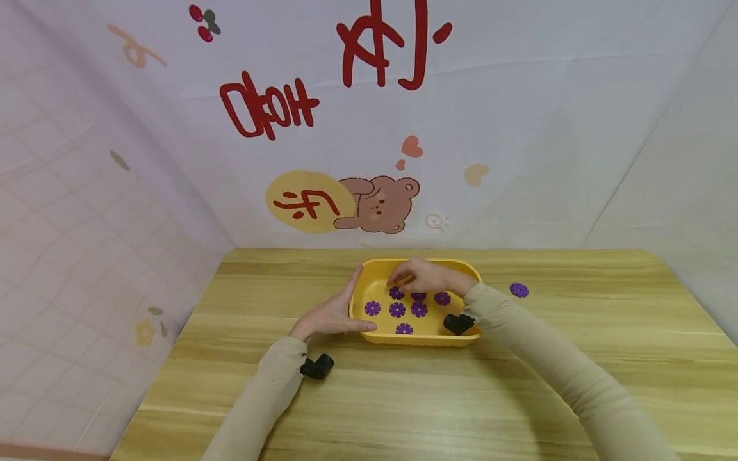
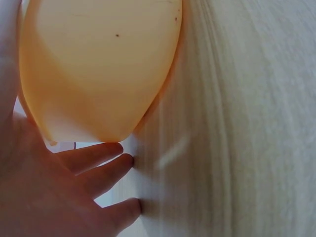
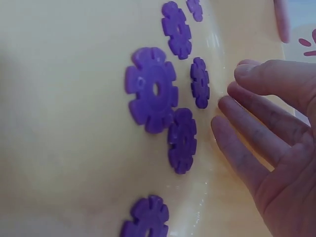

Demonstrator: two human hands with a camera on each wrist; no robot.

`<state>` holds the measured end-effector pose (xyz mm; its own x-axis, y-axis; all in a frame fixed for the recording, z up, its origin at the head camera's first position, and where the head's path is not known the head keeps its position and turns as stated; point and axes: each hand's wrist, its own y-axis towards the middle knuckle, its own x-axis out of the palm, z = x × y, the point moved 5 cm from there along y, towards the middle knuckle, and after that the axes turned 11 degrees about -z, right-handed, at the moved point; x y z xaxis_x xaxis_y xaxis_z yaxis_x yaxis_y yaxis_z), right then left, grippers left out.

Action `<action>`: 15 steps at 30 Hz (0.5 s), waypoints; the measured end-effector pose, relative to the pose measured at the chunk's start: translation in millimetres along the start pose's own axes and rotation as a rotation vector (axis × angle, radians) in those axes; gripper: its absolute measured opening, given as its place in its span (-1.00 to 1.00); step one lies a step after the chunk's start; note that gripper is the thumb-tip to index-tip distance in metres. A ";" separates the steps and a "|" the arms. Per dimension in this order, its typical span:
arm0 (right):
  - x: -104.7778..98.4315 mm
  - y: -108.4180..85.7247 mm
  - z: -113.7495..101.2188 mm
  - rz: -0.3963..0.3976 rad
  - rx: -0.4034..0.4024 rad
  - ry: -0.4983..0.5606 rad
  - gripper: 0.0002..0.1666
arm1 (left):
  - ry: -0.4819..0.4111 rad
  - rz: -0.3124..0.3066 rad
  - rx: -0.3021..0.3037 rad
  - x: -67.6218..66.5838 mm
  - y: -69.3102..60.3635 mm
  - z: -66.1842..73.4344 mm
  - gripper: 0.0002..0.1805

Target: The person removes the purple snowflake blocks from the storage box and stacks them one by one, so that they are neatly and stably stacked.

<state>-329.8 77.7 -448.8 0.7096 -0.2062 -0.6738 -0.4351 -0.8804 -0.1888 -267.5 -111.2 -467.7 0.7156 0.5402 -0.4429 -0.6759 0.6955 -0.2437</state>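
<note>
Several purple notched discs [image 1: 419, 309] lie spread over the floor of a yellow basin [image 1: 415, 340]. At its left end my left hand [image 1: 328, 315] holds the basin, thumb at the near rim and forefinger along the end; in the left wrist view the other fingers of this hand [image 2: 64, 182] spread below the basin's wall [image 2: 103, 74]. My right hand [image 1: 429, 276] is over the far part of the basin. In the right wrist view that hand [image 3: 281, 128] has loosely bent fingers beside a purple disc [image 3: 200, 83], with no disc seen in its grasp.
Another purple disc [image 1: 519, 290] lies on the wooden table [image 1: 403, 397], right of the basin. Behind the table's far edge rises a pale printed backdrop [image 1: 519, 128] with red characters and a bear. Each wrist bears a small black camera.
</note>
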 end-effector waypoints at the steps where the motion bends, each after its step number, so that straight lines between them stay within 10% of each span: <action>1: 1.2 0.1 0.7 -0.003 0.005 -0.012 -0.65 | -0.001 -0.001 -0.001 0.2 -0.2 0.0 0.35; 15: 12.1 -1.3 5.5 -0.004 0.067 -0.048 -0.52 | -0.009 0.007 0.007 0.7 -0.7 -0.7 0.33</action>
<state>-323.7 78.7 -460.6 0.6848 -0.1805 -0.7061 -0.4695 -0.8502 -0.2380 -266.7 -111.6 -468.5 0.7125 0.5493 -0.4365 -0.6795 0.6952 -0.2343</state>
